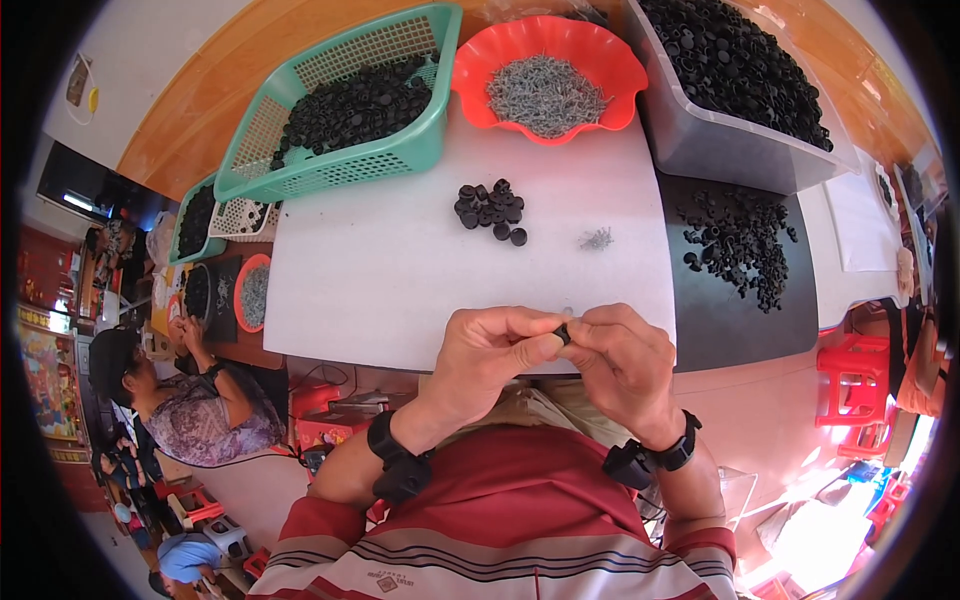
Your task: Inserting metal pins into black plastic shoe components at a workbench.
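My left hand and my right hand meet over the near edge of the white work surface. Between their fingertips they pinch one small black plastic part; the fingers cover most of it. Both hands are closed on it, thumbs and forefingers pressed together. Farther off on the white surface lies a small heap of round black caps. To its right is a little pile of thin silvery screws or pins, too small to tell which.
At the back stand a green basket of black parts, a red scalloped bowl of metal pieces and a grey bin of black rings. Loose black pieces lie on a dark mat at right. Another person works at left.
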### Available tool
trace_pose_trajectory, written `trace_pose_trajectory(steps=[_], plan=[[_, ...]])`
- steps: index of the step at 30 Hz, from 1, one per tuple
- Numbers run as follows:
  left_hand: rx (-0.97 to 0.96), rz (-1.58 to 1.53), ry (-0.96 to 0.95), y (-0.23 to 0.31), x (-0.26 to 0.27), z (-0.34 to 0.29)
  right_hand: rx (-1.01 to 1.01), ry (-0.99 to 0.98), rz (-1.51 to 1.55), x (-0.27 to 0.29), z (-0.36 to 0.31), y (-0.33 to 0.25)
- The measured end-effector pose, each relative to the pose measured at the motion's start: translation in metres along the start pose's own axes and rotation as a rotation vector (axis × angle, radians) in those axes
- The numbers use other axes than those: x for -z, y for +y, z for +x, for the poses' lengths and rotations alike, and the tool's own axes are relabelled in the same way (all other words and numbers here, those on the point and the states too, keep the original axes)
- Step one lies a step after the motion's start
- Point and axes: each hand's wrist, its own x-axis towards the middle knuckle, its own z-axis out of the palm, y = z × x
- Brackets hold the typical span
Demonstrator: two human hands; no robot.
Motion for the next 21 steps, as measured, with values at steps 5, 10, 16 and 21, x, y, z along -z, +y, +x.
trace_pose_trajectory(steps=[5, 10, 16, 21], plan=[[-0.029, -0.007, -0.011, -0.001, 0.001, -0.003, 0.031, 0.011, -0.006, -0.003, 0.001, -0.001], [-0.030, -0.009, 0.017, 0.006, 0.002, -0.003, -0.019, -0.056, 0.011, 0.002, 0.009, -0.004], [-0.007, -0.011, 0.017, 0.004, 0.010, -0.010, -0.039, -0.180, 0.030, 0.006, 0.009, -0.005], [-0.021, 0.076, 0.101, 0.014, 0.006, -0.013, -0.113, -0.264, 0.044, 0.014, 0.022, -0.017]])
